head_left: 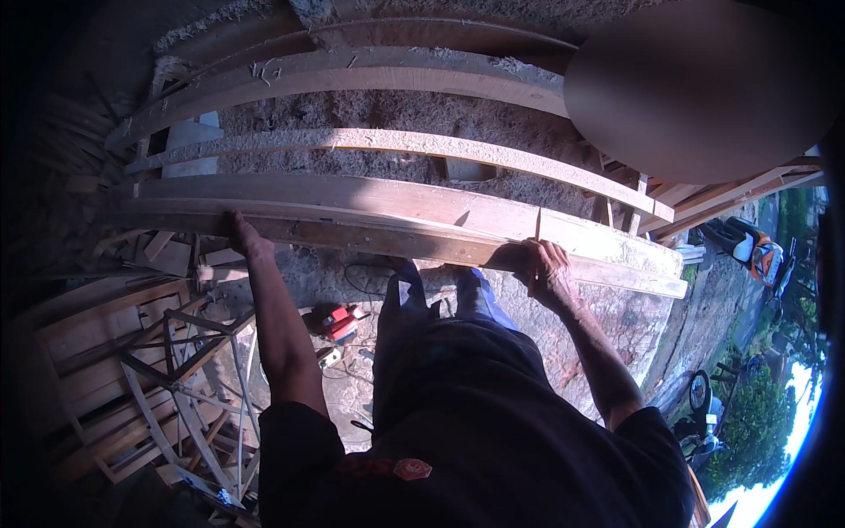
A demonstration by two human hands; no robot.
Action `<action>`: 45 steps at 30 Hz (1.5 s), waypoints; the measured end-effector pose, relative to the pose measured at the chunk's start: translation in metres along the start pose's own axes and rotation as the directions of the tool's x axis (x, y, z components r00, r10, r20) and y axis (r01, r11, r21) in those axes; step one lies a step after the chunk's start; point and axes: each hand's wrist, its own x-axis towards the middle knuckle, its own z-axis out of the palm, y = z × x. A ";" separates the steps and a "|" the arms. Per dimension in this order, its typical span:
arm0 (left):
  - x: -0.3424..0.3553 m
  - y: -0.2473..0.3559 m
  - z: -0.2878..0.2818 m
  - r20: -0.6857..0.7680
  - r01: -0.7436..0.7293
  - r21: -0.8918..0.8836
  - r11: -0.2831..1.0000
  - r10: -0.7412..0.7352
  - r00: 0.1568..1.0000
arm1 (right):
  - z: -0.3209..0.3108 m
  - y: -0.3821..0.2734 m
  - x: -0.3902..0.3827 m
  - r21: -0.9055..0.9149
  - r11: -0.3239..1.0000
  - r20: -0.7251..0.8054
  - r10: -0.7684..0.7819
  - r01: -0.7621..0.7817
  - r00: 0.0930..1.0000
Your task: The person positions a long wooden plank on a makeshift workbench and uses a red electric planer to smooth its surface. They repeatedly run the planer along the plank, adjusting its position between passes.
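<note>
Leaning at 8 o'clock, beside stacked wood, is an angular frame of thin bars. Next, toward 9 o'clock, the left hand touches the near edge of a long board, its fingers too shaded to tell how closely they close. That board spans from 9 to 3 o'clock, alongside a paler plank. A red tool lies on the ground, below center toward 8 o'clock. At 3 o'clock the right hand curls narrowly around the board's near edge, fingers bent; farther out stands an orange-and-white motorcycle.
</note>
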 end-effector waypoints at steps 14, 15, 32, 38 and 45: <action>-0.001 -0.007 0.002 -0.099 -0.116 -0.088 0.989 0.107 0.989 | 0.000 -0.007 0.005 0.023 0.999 0.010 -0.035 0.035 0.999; -0.005 -0.005 0.001 -0.124 -0.147 -0.103 0.984 0.134 0.983 | 0.001 -0.005 0.004 0.021 0.998 0.011 -0.054 0.054 0.998; -0.012 -0.008 0.021 -0.063 -0.494 -0.021 0.869 0.492 0.868 | 0.009 0.007 0.001 0.028 1.000 0.001 -0.014 0.014 1.000; 0.002 -0.018 0.008 -0.008 -0.499 -0.083 0.863 0.500 0.866 | 0.023 0.020 -0.004 -0.006 0.998 -0.032 -0.060 0.060 0.998; -0.003 -0.014 0.002 0.007 -0.467 -0.046 0.883 0.467 0.884 | 0.018 0.012 0.000 0.018 0.998 -0.004 -0.057 0.057 0.998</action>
